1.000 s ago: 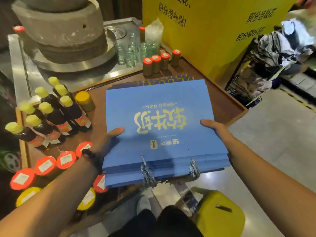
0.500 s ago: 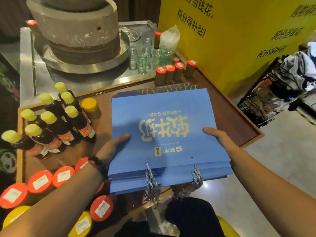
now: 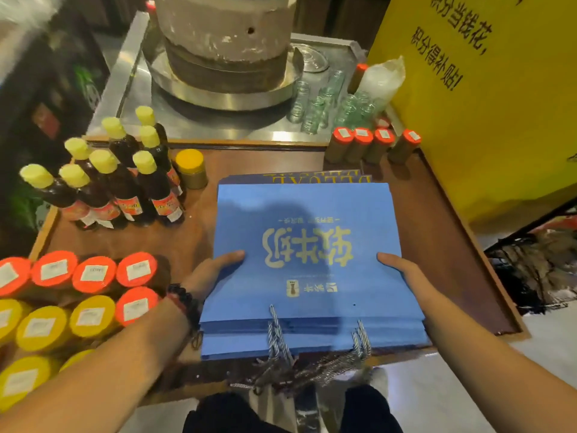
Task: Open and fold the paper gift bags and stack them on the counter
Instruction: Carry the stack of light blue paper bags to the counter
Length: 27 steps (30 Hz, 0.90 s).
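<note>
bags: stack of flat blue gift bags (image 3: 307, 267) on the brown counter (image 3: 193, 242), hanging a bit over its near edge
left hand (image 3: 215, 271): thumb on top, fingers hidden under the left side
right hand (image 3: 398, 270): same grip on the right side (probably squaring the pile)
orientation: print upside down, rope handles (image 3: 278, 335) toward the person, long axis near-to-far
neighbours: sauce bottles (image 3: 125, 182) toward the left edge

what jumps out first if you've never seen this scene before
A stack of flat blue paper gift bags with gold lettering lies mid-counter, gripped at its sides by the left hand and right hand. Dark sauce bottles with pale yellow caps cluster to its left; a grey stone mill stands behind.
</note>
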Motion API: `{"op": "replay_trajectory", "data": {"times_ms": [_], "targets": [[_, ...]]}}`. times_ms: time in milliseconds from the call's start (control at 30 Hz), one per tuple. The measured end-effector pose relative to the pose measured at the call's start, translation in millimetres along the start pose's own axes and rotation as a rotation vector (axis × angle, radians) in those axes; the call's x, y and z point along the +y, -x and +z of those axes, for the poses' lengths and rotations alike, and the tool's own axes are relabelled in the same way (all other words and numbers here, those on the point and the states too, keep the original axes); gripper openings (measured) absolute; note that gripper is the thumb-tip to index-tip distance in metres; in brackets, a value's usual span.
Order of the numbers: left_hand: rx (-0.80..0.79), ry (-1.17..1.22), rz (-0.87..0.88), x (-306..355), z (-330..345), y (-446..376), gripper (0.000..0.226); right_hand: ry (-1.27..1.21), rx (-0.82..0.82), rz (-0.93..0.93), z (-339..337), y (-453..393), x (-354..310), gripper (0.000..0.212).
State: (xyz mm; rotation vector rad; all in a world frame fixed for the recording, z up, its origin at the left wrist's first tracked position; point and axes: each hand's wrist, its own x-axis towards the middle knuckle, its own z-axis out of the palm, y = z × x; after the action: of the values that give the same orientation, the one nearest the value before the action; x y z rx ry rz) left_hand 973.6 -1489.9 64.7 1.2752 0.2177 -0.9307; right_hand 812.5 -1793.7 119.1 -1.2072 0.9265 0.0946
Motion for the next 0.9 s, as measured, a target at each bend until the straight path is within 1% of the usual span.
{"op": "replay_trajectory", "data": {"times_ms": [67, 100, 133, 167, 200, 267, 367, 400, 467, 500, 567, 600, 667, 700, 733, 767, 833, 867, 900], "targets": [[0.078, 0.016, 0.022, -20, 10, -11, 0.014, 0.028, -0.046, -0.003, -14, -19, 0, 0.052], [0.105, 0.039, 0.011, -32, 14, -18, 0.015, 0.044, -0.076, -0.004, -20, -31, -1, 0.050], [0.129, 0.069, 0.001, -43, 18, -20, 0.017, 0.071, -0.102, 0.001, -24, -41, -2, 0.041], [0.149, 0.089, -0.012, -54, 21, -23, 0.020, 0.109, -0.098, 0.013, -29, -53, -2, 0.027], [0.180, 0.094, -0.009, -62, 21, -30, 0.022, 0.128, -0.092, 0.017, -33, -63, -4, 0.018], [0.206, 0.079, -0.004, -78, 23, -37, 0.033, 0.092, -0.136, 0.015, -45, -77, 3, 0.024], [0.201, 0.087, -0.006, -93, 25, -50, 0.038, 0.092, -0.222, 0.013, -53, -90, 16, 0.041], [0.198, 0.086, -0.015, -94, 26, -55, 0.039, 0.095, -0.215, 0.006, -55, -96, 21, 0.038], [0.203, 0.064, -0.003, -98, 25, -66, 0.038, 0.108, -0.219, -0.011, -57, -113, 33, 0.022], [0.197, 0.040, 0.003, -99, 25, -71, 0.035, 0.093, -0.241, -0.024, -58, -122, 39, 0.023], [0.183, 0.030, 0.013, -99, 18, -81, 0.033, 0.063, -0.231, -0.052, -57, -136, 48, 0.031], [0.185, 0.008, 0.022, -98, 13, -84, 0.039, 0.057, -0.205, -0.059, -55, -142, 51, 0.034], [0.202, -0.086, 0.039, -97, -1, -88, 0.072, 0.033, -0.196, -0.078, -53, -151, 60, 0.033], [0.212, -0.140, 0.049, -97, -9, -90, 0.086, 0.027, -0.208, -0.083, -52, -154, 64, 0.031], [0.221, -0.174, 0.062, -97, -19, -92, 0.093, 0.037, -0.212, -0.078, -50, -156, 69, 0.026], [0.227, -0.195, 0.073, -96, -27, -94, 0.093, 0.027, -0.244, -0.065, -49, -162, 76, 0.022], [0.250, -0.235, 0.077, -96, -37, -95, 0.089, 0.021, -0.329, -0.074, -46, -170, 88, 0.032], [0.246, -0.249, 0.074, -97, -43, -94, 0.088, 0.037, -0.344, -0.085, -44, -173, 92, 0.034], [0.259, -0.262, 0.083, -97, -47, -95, 0.088, 0.039, -0.361, -0.103, -42, -176, 95, 0.030]]}}
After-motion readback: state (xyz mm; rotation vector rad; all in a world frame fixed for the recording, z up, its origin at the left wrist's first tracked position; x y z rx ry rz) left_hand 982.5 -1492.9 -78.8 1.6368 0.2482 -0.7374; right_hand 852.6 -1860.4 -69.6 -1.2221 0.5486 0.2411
